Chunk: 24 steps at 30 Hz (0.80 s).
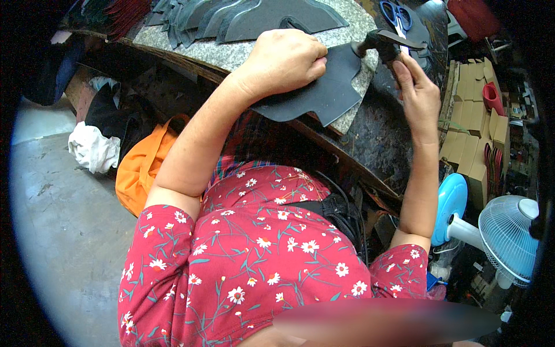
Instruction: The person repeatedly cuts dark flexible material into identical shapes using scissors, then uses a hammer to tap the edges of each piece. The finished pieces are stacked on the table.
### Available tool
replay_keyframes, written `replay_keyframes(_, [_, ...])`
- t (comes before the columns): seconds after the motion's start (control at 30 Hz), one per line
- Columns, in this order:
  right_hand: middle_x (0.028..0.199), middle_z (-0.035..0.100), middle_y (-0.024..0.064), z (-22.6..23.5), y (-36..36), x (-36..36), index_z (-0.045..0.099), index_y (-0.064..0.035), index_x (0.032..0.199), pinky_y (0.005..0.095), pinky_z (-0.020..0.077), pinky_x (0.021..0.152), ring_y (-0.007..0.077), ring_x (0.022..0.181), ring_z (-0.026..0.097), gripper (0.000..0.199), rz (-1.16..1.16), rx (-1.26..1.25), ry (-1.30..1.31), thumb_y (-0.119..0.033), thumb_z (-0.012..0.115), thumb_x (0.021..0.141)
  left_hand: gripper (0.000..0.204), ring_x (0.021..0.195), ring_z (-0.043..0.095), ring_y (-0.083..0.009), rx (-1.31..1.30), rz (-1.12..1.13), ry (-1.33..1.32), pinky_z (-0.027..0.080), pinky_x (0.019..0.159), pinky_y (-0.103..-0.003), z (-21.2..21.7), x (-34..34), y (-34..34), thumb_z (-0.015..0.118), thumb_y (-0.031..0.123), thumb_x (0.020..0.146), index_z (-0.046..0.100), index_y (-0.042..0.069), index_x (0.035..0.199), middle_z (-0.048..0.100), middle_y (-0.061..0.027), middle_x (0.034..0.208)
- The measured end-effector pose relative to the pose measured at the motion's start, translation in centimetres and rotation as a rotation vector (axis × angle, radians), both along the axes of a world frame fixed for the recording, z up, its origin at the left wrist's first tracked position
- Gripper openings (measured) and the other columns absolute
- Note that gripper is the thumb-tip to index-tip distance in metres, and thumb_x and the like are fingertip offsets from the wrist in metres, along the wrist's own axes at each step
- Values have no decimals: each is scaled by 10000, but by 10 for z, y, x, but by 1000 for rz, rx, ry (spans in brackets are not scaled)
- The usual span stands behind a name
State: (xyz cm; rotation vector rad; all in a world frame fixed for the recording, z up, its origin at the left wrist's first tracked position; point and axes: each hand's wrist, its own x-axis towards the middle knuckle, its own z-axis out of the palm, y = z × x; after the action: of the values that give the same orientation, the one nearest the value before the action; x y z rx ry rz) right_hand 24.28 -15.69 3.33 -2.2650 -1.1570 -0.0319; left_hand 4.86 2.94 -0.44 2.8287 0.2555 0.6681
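A dark grey cut piece of sheet material (324,95), like leather, lies on a speckled stone slab (361,95) and hangs past its near edge. Over its upper left part my left hand (289,61) is closed in a fist, fingers curled against the piece; the fingertips are hidden. My right hand (417,92) grips the handle of a hammer (383,43). The round hammer face is at the piece's upper right corner; whether it touches cannot be told. Several similar dark grey pieces (272,23) lie overlapped on the slab beyond my left hand.
Blue-handled scissors (398,18) lie behind the hammer on the dark worktable (384,136). At right are cardboard boxes (467,121) and a blue and white fan (507,237). An orange bag (141,168) and a white cloth (92,146) are at left below the table edge.
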Motion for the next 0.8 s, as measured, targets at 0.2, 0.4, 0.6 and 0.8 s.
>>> replay_keyframes(0.2, [898, 737, 128, 1, -21, -6, 670, -138, 1245, 327, 523, 656, 219, 786, 723, 367, 86, 275, 257, -340, 674, 939, 218, 857, 654, -333, 5, 2, -20, 530, 755, -451, -4, 0, 2, 596, 265, 878, 675, 64, 907, 672, -127, 859])
replay_keyframes(0.4, [919, 716, 134, -2, -68, -27, 705, -60, 1103, 319, 526, 720, 255, 805, 708, 254, 161, 40, 63, -257, 667, 949, 267, 825, 654, -354, -149, 29, -47, 520, 737, -457, -2, -3, 3, 601, 308, 901, 679, 52, 894, 669, -154, 838])
replay_keyframes(0.6, [932, 663, 56, -7, -90, -9, 739, -158, 1157, 323, 499, 755, 218, 848, 630, 323, 198, 0, -219, -170, 748, 834, 274, 652, 608, -126, -1019, 16, -363, 484, 617, -280, 4, -27, -18, 635, 266, 952, 685, 3, 891, 652, -67, 735])
replay_keyframes(0.8, [1099, 670, 92, 13, -65, -29, 707, -22, 1148, 320, 461, 885, 194, 1029, 589, 442, 387, 224, 327, -396, 513, 1016, 206, 732, 560, -31, -1593, -106, -334, 439, 660, -202, 9, -42, -62, 668, 240, 947, 704, 42, 992, 658, 40, 839])
